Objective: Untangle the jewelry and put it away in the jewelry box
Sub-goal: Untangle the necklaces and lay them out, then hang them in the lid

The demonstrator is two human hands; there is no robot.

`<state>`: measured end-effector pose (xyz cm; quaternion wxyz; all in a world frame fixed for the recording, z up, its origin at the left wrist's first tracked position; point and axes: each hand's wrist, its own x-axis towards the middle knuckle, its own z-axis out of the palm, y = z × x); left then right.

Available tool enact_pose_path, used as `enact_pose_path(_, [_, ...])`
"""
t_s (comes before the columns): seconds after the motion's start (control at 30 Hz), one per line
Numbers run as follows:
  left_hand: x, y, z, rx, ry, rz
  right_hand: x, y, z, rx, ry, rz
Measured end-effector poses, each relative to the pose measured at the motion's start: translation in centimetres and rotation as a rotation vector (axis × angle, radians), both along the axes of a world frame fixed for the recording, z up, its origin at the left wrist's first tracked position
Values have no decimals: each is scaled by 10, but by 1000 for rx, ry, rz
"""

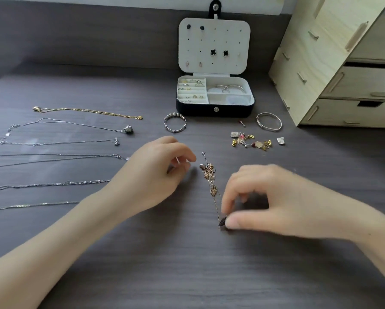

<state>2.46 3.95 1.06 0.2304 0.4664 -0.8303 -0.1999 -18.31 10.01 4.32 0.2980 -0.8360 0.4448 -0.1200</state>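
Dark desk [187, 268]; right hand [283, 197] pinches dark pendant [222, 221] on tangled rose-gold chain [210, 179]; left hand [151, 175] curled, grip unclear.

A home dressing table [75, 253]: jewelry box [215, 107], wooden drawer organizer [343, 63].

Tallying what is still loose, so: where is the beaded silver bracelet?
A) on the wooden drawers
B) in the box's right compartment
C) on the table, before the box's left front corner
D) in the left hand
C: the beaded bracelet lies flat on the table, just in front of the jewelry box near its left corner.
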Motion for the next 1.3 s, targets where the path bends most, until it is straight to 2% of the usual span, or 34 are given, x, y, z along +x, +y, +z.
enact_pose_path(0.07, [-7, -1, -3, -15, 16, 1, -1, -14, 2, -55, -38, -141])
enact_pose_path(0.13, [-14, -2, -5, -30, 16, 8, 1, -31, -2, -149, 17, -277])
enact_pose_path(0.23, [-20, -3, -8, -54, -10, 8, 11, -45, -8, -173, 91, -357])
enact_pose_path(0.47, [-8, -6, -8, -40, -34, -15, 21, -53, -19, -55, 91, -359])
enact_pose_path(0.83, [5, -1, 2, 109, 122, 66, 4, -47, -17, 80, -246, -464])
enact_pose_path(1.1, [7, 2, 2, 99, 73, 64, 1, -45, -17, 61, -183, -465])
enact_pose_path(1.3, [8, 3, 1, 89, 38, 61, -2, -44, -15, 32, -50, -445])
